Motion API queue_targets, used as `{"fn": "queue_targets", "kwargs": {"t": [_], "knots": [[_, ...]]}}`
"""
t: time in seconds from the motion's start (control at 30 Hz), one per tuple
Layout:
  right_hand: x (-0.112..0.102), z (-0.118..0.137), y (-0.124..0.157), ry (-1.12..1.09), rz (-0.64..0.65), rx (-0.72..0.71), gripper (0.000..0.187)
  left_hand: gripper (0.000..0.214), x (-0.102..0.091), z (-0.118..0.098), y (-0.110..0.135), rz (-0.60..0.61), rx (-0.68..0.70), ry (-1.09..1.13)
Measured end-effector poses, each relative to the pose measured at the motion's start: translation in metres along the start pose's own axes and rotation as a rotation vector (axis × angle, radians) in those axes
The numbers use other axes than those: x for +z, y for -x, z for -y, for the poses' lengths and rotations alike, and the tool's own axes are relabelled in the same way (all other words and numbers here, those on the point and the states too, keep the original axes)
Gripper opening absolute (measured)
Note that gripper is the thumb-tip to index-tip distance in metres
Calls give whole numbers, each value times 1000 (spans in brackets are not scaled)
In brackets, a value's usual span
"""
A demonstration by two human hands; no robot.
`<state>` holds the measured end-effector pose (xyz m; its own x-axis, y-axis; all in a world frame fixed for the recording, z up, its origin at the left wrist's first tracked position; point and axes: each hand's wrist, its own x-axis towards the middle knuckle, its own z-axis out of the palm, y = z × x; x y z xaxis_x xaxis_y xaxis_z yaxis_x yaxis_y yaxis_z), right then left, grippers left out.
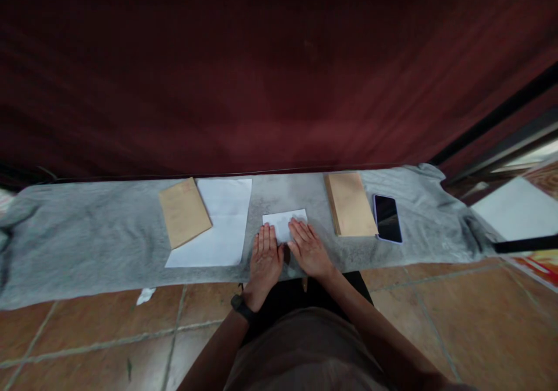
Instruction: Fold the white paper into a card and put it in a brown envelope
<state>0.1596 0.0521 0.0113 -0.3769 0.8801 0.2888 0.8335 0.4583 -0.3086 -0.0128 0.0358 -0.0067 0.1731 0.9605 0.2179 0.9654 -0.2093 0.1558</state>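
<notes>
A small white sheet of paper [283, 219], seemingly folded, lies on the grey cloth in front of me. My left hand [265, 256] rests flat on its left part, fingers stretched out. On the right part my right hand [310, 250] lies flat as well, fingers extended. The palms cover the paper's near edge. To the left, a brown envelope [185, 214] sits at an angle on larger white sheets of paper [226, 222]. A stack of brown envelopes [351, 205] is to the right of my hands.
A phone [387, 219] lies face up right of the envelope stack. Grey cloth [96, 240] covers the long, narrow surface. Behind it rises a dark red panel [279, 100]. A white scrap [145, 296] is on the tiled floor [108, 315]. More papers [518, 208] are at the far right.
</notes>
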Motion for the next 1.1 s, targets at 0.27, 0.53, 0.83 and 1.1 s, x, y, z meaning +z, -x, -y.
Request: {"fn": "queue_targets", "kwargs": {"t": [0.27, 0.53, 0.83, 1.1], "knots": [[23, -8, -8, 95, 23, 89, 55, 58, 0, 3, 5, -38, -16, -3], [21, -14, -3, 121, 27, 114, 57, 61, -2, -23, -25, 40, 34, 67], [23, -14, -2, 148, -34, 89, 56, 64, 2, -5, -32, 54, -58, 37], [13, -12, -6, 136, 33, 118, 55, 62, -1, 5, -25, 15, -143, 50]]}}
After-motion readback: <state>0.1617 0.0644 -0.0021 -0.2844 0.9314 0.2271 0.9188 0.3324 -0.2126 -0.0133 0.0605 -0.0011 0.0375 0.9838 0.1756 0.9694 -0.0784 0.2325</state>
